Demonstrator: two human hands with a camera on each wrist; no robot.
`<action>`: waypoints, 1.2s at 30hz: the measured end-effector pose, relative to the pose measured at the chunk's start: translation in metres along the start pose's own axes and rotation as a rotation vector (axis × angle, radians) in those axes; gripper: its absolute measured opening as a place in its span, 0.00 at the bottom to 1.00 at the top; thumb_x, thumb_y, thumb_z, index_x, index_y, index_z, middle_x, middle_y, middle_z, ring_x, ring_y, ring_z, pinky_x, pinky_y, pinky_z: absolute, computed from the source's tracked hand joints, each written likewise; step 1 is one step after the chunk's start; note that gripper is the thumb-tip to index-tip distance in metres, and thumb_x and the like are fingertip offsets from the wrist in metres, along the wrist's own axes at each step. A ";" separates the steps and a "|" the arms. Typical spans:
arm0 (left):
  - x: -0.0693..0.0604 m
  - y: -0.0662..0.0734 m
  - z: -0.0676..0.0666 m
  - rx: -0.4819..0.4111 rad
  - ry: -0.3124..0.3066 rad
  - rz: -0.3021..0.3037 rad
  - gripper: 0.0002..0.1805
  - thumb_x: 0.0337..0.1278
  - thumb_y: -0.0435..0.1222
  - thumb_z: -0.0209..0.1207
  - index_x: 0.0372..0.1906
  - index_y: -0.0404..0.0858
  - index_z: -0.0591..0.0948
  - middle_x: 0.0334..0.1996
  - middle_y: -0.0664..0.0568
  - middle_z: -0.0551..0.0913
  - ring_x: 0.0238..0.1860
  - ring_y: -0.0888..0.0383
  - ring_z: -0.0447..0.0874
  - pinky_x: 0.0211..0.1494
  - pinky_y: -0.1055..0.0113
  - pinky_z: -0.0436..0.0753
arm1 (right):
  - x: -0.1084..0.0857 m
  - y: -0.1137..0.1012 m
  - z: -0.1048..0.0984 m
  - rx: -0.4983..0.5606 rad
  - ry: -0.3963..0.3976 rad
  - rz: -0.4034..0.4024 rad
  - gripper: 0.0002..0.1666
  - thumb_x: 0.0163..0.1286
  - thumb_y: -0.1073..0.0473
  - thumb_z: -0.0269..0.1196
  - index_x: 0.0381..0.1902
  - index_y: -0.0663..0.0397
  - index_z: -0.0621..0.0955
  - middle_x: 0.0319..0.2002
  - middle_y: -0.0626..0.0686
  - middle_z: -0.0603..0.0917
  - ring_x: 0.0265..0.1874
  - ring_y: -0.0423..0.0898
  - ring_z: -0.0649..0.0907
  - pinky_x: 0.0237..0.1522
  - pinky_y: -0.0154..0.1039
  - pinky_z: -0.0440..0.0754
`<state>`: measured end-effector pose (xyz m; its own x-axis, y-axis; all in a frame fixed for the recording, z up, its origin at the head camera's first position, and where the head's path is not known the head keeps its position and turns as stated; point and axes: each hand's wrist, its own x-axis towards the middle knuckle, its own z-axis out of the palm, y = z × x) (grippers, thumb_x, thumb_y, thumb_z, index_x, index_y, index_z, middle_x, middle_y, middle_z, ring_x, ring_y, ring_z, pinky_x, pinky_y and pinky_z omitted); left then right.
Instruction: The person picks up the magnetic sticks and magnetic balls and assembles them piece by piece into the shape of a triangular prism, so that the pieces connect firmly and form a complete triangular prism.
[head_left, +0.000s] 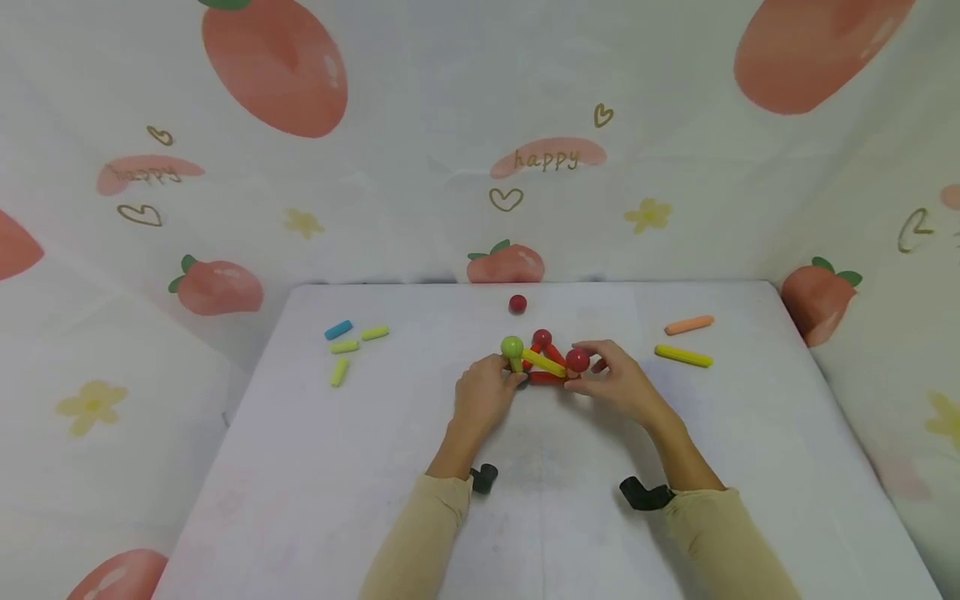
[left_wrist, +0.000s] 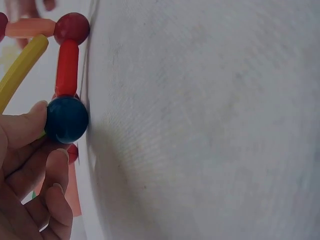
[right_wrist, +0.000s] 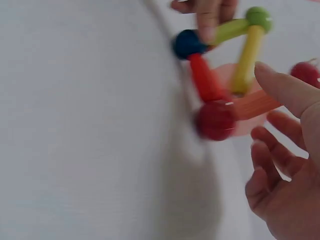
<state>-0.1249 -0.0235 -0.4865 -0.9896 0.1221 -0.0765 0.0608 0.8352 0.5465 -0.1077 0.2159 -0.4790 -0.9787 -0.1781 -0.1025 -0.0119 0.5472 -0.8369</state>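
A cloth-draped tabletop corner; home or studio, one cannot tell.
In the head view a white printed curtain (head_left: 420,100) closes the scene from nine o'clock through twelve to three, around a white-covered table (head_left: 300,500). Its cheerful pattern looks domestic: a big peach (head_left: 276,71) between ten and eleven, the word "happy" (head_left: 547,158) at one, a yellow flower (head_left: 93,407) between eight and nine. A stick-and-ball toy (head_left: 544,363) near the dial's centre, with loose sticks (head_left: 345,347) towards nine and three, suits a play area, while a black wrist fitting (head_left: 485,478) at six belongs to a recording rig.
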 end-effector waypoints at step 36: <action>-0.006 0.005 0.001 0.160 0.079 0.087 0.13 0.59 0.48 0.70 0.33 0.42 0.84 0.19 0.57 0.75 0.21 0.61 0.69 0.23 0.72 0.65 | 0.012 0.022 0.028 -0.036 0.113 -0.159 0.05 0.65 0.61 0.72 0.35 0.51 0.84 0.42 0.52 0.79 0.34 0.46 0.76 0.37 0.29 0.76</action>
<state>-0.1189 -0.0200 -0.4842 -0.9864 0.1606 0.0341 0.1605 0.8989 0.4078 -0.1138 0.2027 -0.5137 -0.9806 -0.1731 0.0924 -0.1739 0.5488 -0.8177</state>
